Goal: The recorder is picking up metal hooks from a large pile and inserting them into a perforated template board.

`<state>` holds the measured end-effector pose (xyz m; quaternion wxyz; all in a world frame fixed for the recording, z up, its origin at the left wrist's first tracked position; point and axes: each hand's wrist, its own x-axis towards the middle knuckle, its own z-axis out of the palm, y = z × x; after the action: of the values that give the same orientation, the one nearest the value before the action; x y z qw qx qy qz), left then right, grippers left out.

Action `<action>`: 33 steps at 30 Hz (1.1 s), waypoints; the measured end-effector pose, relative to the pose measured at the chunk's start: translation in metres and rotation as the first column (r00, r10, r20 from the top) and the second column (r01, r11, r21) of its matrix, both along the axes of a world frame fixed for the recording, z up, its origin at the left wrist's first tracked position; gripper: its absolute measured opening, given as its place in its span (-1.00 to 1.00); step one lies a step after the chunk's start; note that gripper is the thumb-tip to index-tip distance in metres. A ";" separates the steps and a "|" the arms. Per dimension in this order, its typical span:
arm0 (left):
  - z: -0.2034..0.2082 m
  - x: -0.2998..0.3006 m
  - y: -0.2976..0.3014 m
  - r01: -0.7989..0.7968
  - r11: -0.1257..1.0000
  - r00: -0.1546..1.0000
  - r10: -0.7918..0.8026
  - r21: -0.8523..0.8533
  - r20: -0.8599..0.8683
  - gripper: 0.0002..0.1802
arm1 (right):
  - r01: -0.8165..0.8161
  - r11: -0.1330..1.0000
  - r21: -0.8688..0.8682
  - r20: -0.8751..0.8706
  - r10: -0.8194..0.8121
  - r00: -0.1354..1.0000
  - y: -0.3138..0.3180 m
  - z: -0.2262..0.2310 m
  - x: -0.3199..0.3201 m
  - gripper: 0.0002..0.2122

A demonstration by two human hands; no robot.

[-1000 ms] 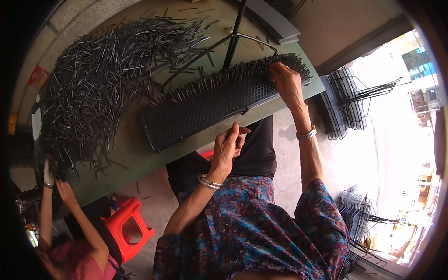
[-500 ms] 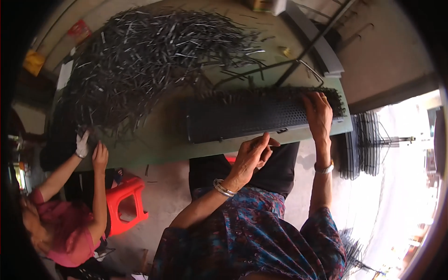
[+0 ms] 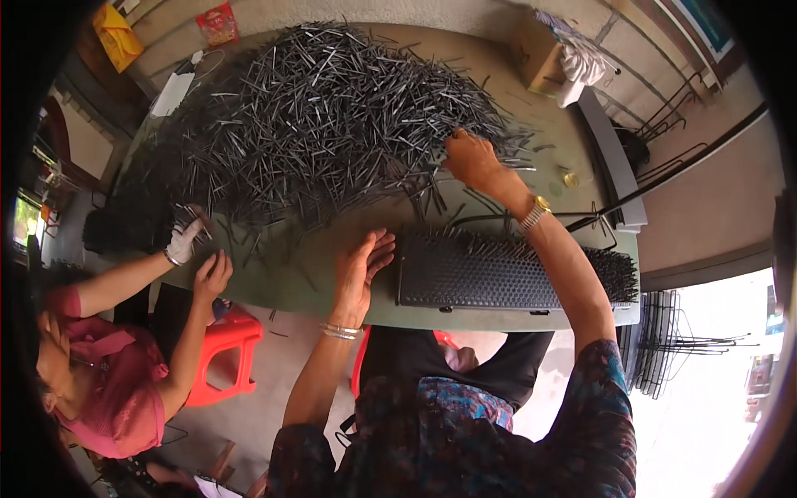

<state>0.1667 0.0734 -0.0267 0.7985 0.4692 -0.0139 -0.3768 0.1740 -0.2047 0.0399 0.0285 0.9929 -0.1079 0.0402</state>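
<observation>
A wide pile of thin black strips (image 3: 324, 116) covers much of the green table. At the pile's right edge is my right hand (image 3: 477, 162), its fingers curled down among the strips. What lies between those fingertips is hidden. My left hand (image 3: 359, 270) is held up over the table's front edge with its fingers stretched out and nothing in it. Just right of it lies a long black block (image 3: 481, 278) with a honeycomb of holes in its near side. Strip ends bristle along the block's far side, and my right forearm crosses above it.
To the left, another person's gloved hand (image 3: 184, 241) holds some strips, with their bare hand (image 3: 214, 275) beside it. A black bar (image 3: 664, 191) slants in from the right. A cardboard box (image 3: 538, 54) stands at the back, and a red stool (image 3: 228, 353) below the table.
My right hand has moved from the block's right end to the pile. My left hand has shifted left and opened. The view has swung, showing more of the table's back.
</observation>
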 end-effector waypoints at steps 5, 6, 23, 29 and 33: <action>0.002 0.031 -0.041 -0.068 0.970 0.979 0.020 0.233 0.203 -0.38 | 0.146 0.987 -0.069 -0.122 -0.154 0.981 -0.044 -0.025 0.033 -0.74; 0.006 0.043 -0.055 -0.061 0.969 0.968 -0.002 0.241 0.252 -0.35 | 0.209 0.974 -0.084 -0.127 -0.219 0.967 -0.052 -0.029 0.037 -0.72; -0.022 0.201 -0.196 -0.571 0.735 0.616 0.089 0.366 0.783 -0.23 | 0.201 0.517 0.832 0.079 -0.470 0.879 -0.097 -0.061 0.108 -0.59; -0.020 0.228 -0.185 -0.549 0.690 0.613 -0.051 0.472 0.788 -0.35 | 0.142 0.284 0.948 0.062 -0.604 0.794 -0.064 -0.064 0.131 -0.53; -0.021 0.233 -0.193 -0.497 0.720 0.666 -0.042 0.484 0.745 -0.49 | 0.203 0.548 0.812 0.205 -0.592 0.779 -0.071 -0.072 0.146 -0.59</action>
<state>0.3993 -0.1192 -0.0481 0.5550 0.8217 -0.1250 -0.0337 0.3200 -0.2761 -0.0317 -0.4025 0.8188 -0.3477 0.2163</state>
